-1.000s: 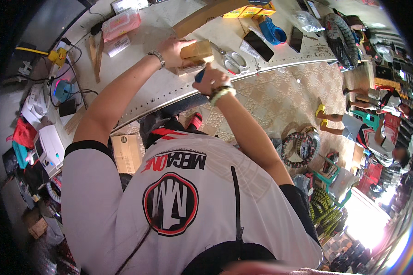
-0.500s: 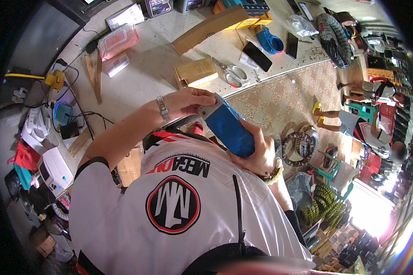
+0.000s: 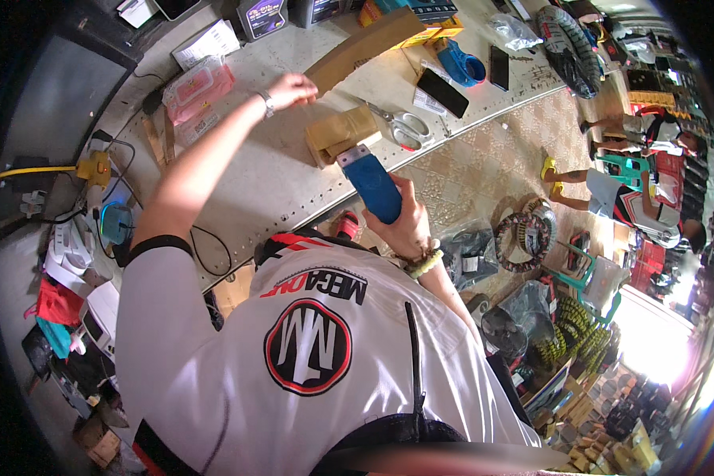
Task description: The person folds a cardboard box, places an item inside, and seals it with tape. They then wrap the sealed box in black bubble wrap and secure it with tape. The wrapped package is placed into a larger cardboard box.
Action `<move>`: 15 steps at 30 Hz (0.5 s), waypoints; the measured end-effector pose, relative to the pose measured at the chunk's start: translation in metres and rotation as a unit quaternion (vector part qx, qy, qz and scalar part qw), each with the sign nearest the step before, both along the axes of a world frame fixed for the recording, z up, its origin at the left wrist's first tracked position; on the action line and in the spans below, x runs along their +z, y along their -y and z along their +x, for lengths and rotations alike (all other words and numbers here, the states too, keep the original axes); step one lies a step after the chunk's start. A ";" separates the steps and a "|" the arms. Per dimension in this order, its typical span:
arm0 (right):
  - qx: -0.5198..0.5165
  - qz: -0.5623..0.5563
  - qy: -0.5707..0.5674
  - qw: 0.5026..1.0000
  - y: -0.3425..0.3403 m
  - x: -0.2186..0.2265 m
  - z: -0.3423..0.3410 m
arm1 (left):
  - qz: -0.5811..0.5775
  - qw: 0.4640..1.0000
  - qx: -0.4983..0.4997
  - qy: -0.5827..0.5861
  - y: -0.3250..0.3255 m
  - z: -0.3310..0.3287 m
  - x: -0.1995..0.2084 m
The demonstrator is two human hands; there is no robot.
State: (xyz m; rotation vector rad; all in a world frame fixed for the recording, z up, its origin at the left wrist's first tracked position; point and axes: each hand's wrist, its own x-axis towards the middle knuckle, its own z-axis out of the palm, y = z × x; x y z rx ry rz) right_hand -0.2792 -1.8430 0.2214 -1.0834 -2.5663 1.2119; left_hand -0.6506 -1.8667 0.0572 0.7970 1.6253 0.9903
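My right hand (image 3: 404,220) wraps round a blue rectangular pack (image 3: 375,189) with a pale end piece and holds it over the near edge of the workbench. That pale end points toward a small brown cardboard box (image 3: 332,136) on the bench. Farther left, my left hand (image 3: 292,90) hovers over the bench with its fingers curled together, close to the end of a long brown cardboard strip (image 3: 365,49). Whether anything is pinched in those fingers I cannot make out. Scissors (image 3: 408,127) with grey handles lie to the right of the box.
Beyond the scissors are a phone (image 3: 443,94), another phone (image 3: 499,67) and a blue ring-shaped tool (image 3: 462,65). A pink wipes pack (image 3: 198,89) sits at the left. Cables (image 3: 214,247) trail over the bench's left side. Tyres (image 3: 523,238) and two people are off to the right.
My left hand has left the pale end of the blue pack and moved up and left toward the cardboard strip. My right hand has shifted the pack left and up, nearer the box.
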 end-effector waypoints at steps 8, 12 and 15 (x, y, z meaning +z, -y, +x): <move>0.008 0.005 0.007 1.000 -0.003 -0.005 0.005 | -0.084 0.967 -0.067 -0.230 0.023 0.048 -0.015; 0.014 -0.008 0.031 0.999 -0.005 0.020 -0.005 | 0.203 0.895 -0.244 -0.312 0.037 0.093 0.055; 0.007 -0.026 0.050 0.998 -0.004 0.034 0.002 | 0.099 0.843 -0.262 -0.459 0.050 0.123 0.072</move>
